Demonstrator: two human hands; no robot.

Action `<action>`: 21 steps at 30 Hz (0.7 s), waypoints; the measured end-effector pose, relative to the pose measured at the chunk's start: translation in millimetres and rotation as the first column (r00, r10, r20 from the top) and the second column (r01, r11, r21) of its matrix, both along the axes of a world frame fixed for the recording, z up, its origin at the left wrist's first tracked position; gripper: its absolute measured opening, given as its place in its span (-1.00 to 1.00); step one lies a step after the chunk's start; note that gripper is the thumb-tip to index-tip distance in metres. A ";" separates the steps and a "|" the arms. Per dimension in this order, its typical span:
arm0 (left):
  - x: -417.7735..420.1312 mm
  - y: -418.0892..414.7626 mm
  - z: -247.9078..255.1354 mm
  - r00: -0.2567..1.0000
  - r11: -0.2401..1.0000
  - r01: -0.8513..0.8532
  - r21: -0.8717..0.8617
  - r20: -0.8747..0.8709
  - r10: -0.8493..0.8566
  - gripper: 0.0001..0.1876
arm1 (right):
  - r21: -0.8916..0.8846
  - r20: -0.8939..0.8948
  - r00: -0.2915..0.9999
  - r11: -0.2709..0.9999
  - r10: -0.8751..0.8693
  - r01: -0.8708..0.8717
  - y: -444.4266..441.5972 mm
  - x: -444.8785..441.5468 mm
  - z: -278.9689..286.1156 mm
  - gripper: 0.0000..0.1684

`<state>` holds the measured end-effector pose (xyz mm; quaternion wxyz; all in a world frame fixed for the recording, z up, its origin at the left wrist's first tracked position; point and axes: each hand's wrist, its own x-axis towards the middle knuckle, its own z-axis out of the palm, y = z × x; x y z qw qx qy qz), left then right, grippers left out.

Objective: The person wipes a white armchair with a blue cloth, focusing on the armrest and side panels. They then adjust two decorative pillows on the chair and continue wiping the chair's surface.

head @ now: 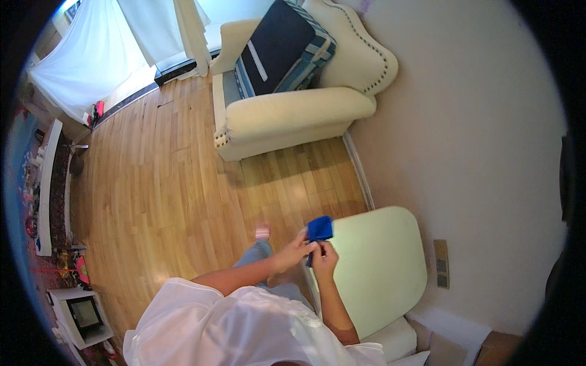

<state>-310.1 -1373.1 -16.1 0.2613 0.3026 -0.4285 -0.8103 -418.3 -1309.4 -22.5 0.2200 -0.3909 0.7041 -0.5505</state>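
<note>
A small piece of bright blue cloth (320,228) is bunched up between my two hands, over the near-left edge of a pale-topped table (380,265). My left hand (295,249) grips it from the left side. Close beside it, my right hand (325,261) pinches the lower part, where a darker blue end hangs down. The fingers partly cover the cloth, so its full shape is hidden. Both forearms reach forward from a white top, and the right one passes over the tabletop.
A cream armchair (297,114) with nailhead trim holds a dark blue striped cushion (279,50). A wall socket plate (441,264) is right of the table. Wooden floorboards (151,192) spread leftward to a low white cabinet (50,183). White curtains (96,59) hang at far left.
</note>
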 end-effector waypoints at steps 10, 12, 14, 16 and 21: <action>68.3 -188.8 20.9 0.984 0.896 -0.168 0.411 0.131 0.124 -0.63 | 0.139 0.337 0.926 0.963 0.172 -0.229 -204.3 59.3 50.1 -0.85; 78.5 -211.2 7.6 0.958 0.817 -0.166 0.553 -0.107 0.266 -0.65 | 0.083 -0.283 0.899 0.942 0.334 -0.324 -227.1 67.1 61.3 -0.74; 89.6 -235.0 -1.0 0.885 0.717 -0.114 0.687 -0.258 0.387 -0.72 | 0.144 -0.578 0.721 0.917 0.382 -0.371 -245.0 78.4 64.5 -0.61; 93.7 -256.4 -6.5 0.876 0.703 -0.263 0.661 -0.141 0.460 -0.71 | 0.242 -0.613 0.653 0.892 0.445 -0.382 -260.9 90.0 57.6 -0.51; 99.6 -320.7 -23.7 0.794 0.641 -0.476 0.602 -0.018 0.607 -0.74 | 0.148 -0.591 0.638 0.844 0.494 -0.516 -343.2 80.8 11.6 -0.57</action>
